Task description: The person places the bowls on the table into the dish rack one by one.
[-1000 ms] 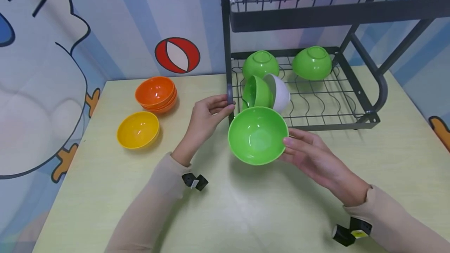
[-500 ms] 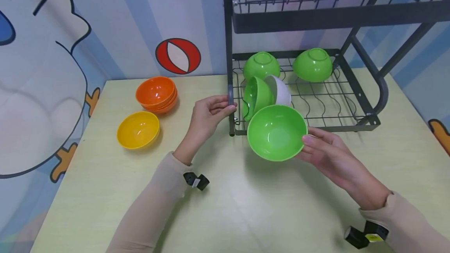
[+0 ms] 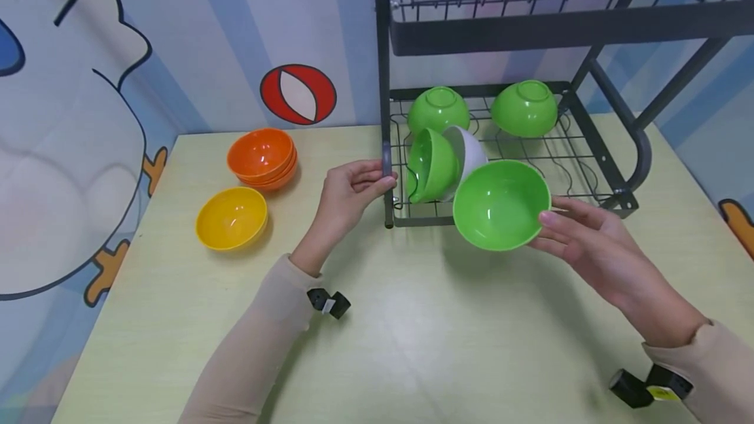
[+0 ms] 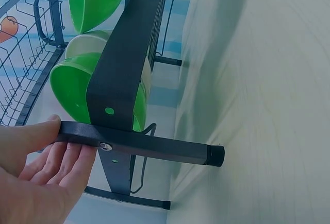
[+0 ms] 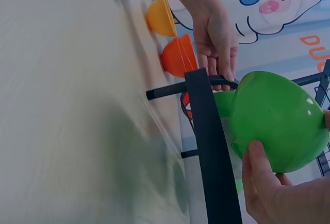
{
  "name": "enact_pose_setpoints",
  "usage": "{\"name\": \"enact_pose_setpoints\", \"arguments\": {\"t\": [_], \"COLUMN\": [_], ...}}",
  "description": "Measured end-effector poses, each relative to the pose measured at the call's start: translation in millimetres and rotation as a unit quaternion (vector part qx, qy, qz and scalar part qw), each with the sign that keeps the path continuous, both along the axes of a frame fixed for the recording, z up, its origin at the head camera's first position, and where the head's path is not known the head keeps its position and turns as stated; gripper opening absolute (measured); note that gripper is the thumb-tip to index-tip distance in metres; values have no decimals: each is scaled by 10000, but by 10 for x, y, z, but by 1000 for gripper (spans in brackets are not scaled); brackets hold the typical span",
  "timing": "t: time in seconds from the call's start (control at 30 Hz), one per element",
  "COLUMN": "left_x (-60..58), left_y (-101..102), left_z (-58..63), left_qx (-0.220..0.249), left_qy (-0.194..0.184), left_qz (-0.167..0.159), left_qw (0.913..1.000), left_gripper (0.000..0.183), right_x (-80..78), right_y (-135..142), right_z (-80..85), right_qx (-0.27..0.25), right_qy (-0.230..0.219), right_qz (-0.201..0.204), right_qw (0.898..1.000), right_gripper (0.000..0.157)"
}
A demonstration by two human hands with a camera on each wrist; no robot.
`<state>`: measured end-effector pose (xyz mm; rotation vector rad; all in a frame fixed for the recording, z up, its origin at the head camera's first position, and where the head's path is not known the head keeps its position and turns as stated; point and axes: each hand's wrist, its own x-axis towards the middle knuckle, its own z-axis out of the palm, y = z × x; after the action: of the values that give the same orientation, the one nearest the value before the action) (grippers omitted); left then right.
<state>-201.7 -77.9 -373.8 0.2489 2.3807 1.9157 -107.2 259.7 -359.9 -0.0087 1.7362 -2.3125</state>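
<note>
My right hand (image 3: 612,260) grips a green bowl (image 3: 502,205) by its right side, thumb at the rim and fingers beneath. The bowl's inside tilts toward the head camera, and it overlaps the front edge of the rack's lower tier. In the right wrist view the underside of the bowl (image 5: 281,121) shows. My left hand (image 3: 347,208) pinches the front left post of the dark dish rack (image 3: 512,35); the left wrist view shows thumb and fingers around that post (image 4: 77,130). Behind the held bowl, a green bowl (image 3: 432,165) and a white bowl (image 3: 468,152) stand on edge in the lower tier.
Two upturned green bowls, one at the back left (image 3: 438,110) and one at the back right (image 3: 524,108), sit on the lower tier. Stacked orange bowls (image 3: 260,156) and a yellow bowl (image 3: 232,218) stand left on the table (image 3: 377,345). The rack's upper tier overhangs the lower one.
My right hand has carried the green bowl rightward and slightly farther back, uncovering more of the standing bowls. The left hand keeps its grip on the post.
</note>
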Motion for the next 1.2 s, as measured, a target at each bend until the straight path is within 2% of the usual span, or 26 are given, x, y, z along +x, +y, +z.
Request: {"name": "enact_pose_setpoints", "arguments": {"t": [0.17, 0.33, 0.47, 0.63, 0.87, 1.0, 1.1, 1.2], "left_x": [1, -5, -9, -18, -18, -18, -18, -16], "left_y": [-7, -17, -12, -5, -8, -16, -20, -20], "left_z": [0, -4, -1, 1, 10, -3, -12, -14], "left_qx": [-21, -20, 3, -12, -51, -43, -19, 5], "left_qy": [23, 5, -14, -49, -42, -58, -65, -68], "left_qz": [6, -20, -49, -34, -38, -30, -33, -36], "left_qw": [10000, 10000, 10000, 10000, 10000, 10000, 10000, 10000], "left_gripper": [35, 36, 37, 38, 38, 37, 37, 38], "right_x": [-18, -60, -94, -139, -223, -279, -311, -334], "right_y": [112, 208, 246, 268, 284, 252, 229, 214], "right_z": [54, 117, 176, 215, 225, 260, 300, 333], "right_qx": [-141, -63, -133, 227, 853, 1452, 1978, 2225], "right_qy": [-19, -167, -106, -130, -282, -204, -135, -83], "right_qz": [-89, -267, -391, -519, -725, -875, -934, -928], "right_qw": [9999, 9995, 9991, 9983, 9933, 9853, 9757, 9705], "right_gripper": [30, 29, 24, 24, 38, 66, 84, 83]}}
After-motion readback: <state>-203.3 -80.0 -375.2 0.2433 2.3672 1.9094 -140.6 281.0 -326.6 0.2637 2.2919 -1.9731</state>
